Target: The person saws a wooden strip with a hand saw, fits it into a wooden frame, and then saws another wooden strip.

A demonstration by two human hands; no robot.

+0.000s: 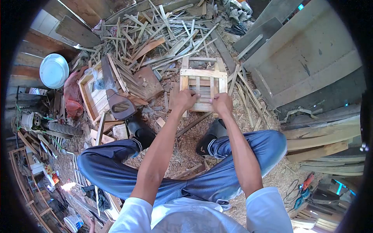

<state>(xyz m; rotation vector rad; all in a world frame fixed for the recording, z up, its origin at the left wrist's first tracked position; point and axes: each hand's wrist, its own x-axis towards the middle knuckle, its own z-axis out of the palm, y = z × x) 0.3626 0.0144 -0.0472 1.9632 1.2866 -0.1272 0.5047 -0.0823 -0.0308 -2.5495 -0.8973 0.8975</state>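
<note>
A small pale wooden frame with slats (203,73), like a little stool or chair part, stands on the shaving-covered ground between my feet. My left hand (188,99) is closed at its near left side, with thumb and fingers on a slat. Closed too, my right hand (222,104) grips the near right side by an upright slat. Between the hands, several thin slats of the frame show. Its lower parts are partly hidden by my hands. To the left, a handsaw (123,106) with a brown handle leans beside a wooden tray-like box (94,97).
A large heap of wood strips (171,31) lies ahead. Wide boards (303,54) lean at the right, with curved planks (326,134) stacked nearer. Power tools with a cord (304,192) lie at lower right. A pale basin (54,70) and a wheel (64,128) are at left.
</note>
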